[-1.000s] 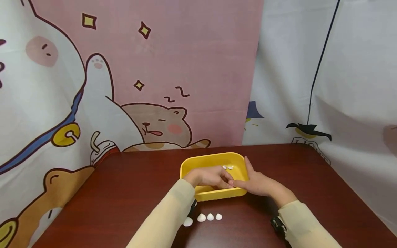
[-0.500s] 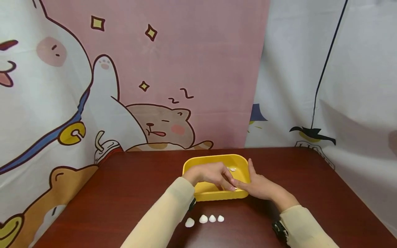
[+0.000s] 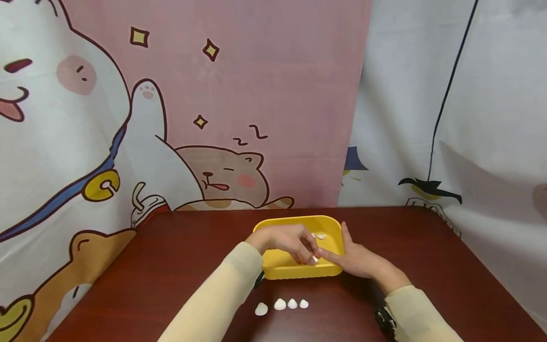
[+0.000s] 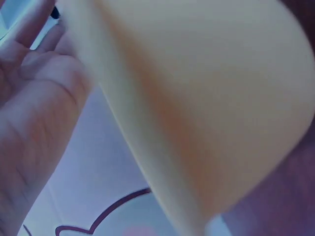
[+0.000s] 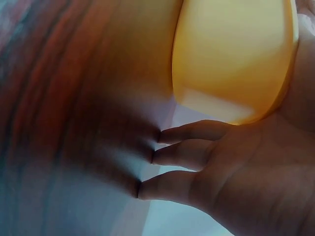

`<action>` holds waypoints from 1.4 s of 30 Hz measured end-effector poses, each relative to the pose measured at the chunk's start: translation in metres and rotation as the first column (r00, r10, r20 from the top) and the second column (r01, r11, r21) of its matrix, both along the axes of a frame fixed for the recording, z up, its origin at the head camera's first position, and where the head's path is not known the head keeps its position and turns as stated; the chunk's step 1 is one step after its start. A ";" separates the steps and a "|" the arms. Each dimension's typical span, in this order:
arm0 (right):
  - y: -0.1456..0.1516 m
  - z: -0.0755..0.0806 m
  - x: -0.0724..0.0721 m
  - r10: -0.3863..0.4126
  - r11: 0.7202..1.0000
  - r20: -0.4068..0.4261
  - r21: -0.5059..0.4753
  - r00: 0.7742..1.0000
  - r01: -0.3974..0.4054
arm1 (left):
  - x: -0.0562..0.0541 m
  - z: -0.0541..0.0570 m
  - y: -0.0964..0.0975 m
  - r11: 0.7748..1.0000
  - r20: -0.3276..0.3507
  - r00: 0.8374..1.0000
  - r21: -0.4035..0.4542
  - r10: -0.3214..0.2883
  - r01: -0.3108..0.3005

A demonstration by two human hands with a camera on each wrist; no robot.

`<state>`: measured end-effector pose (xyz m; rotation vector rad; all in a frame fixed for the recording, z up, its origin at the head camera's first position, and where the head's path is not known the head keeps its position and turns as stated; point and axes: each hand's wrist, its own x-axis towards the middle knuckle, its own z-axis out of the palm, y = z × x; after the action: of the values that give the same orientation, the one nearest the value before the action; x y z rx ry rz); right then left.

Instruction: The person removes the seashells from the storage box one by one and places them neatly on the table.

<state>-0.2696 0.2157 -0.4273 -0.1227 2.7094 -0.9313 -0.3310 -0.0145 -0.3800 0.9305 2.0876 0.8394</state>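
A yellow tray with rounded corners stands on the table in the head view. My left hand reaches into it, pinching a small white seashell with fingertips just above the tray's front wall. My right hand rests at the tray's right end. Its thumb lies over the rim near the left fingertips, and its other fingers stay straight along the outside, as the right wrist view shows. Farther back in the tray lie a few more shells. In the left wrist view the left hand shows in part; its fingertips are hidden.
Several white seashells lie in a row on the dark red-brown table, in front of the tray. Behind the table hangs a cloth printed with cartoon animals. A blurred pale yellow surface fills much of the left wrist view.
The left fingertips have shifted left, away from the right thumb, and the pinched seashell has come into view with them. The right hand still rests at the tray's end. The head view has tilted slightly.
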 end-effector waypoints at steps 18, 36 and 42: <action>-0.006 -0.005 -0.002 -0.049 0.998 0.046 -0.035 0.998 0.051 | 0.007 0.029 -0.035 0.994 -0.214 0.977 -0.103 -0.001 -0.021; -0.010 0.001 -0.002 -0.052 0.998 0.022 -0.034 0.998 0.053 | 0.089 0.048 -0.101 0.995 -0.394 0.919 -0.081 0.020 -0.056; 0.000 0.002 0.001 -0.005 0.998 0.032 -0.062 0.999 0.007 | 0.108 0.028 -0.123 0.995 -0.382 0.923 -0.064 0.052 -0.083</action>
<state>-0.2683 0.2153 -0.4248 -0.1106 2.6542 -1.0117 -0.2232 -0.1371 -0.3518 1.0491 2.4788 0.6408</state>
